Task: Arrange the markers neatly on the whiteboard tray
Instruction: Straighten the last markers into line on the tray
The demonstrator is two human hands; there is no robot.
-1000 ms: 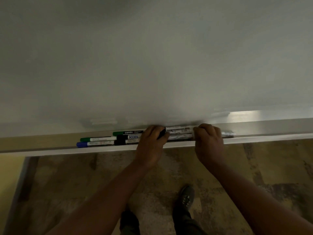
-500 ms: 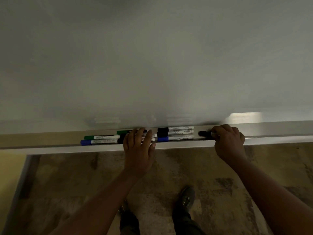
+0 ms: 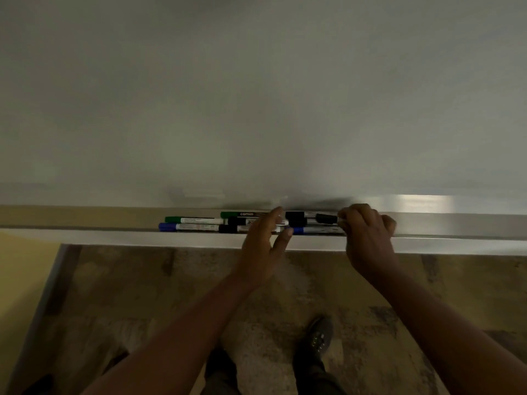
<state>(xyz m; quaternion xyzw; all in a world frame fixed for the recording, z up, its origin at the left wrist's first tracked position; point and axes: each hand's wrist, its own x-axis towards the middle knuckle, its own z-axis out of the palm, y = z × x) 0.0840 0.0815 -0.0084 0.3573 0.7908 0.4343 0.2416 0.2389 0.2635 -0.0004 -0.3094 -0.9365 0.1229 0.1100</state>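
Several markers lie lengthwise in rows on the metal whiteboard tray (image 3: 445,240). At the left are a green-capped marker (image 3: 194,220) and a blue-capped marker (image 3: 188,227); a green "camlin" marker (image 3: 242,214) lies behind them. Black-capped markers (image 3: 296,218) and a blue-capped one (image 3: 316,230) fill the middle. My left hand (image 3: 263,246) reaches over the tray with straight, spread fingers touching the markers. My right hand (image 3: 368,235) grips a black-capped marker (image 3: 326,218) by its body, cap pointing left, just above the middle row.
The whiteboard (image 3: 256,95) fills the view above the tray. Below are a mottled floor, my dark shoe (image 3: 320,336) and a yellow wall (image 3: 20,275) at the left. The tray runs bare to the right of my right hand.
My right hand has carried the black-capped marker leftward, up against the middle group. My left hand has shifted right along the tray, fingers still spread.
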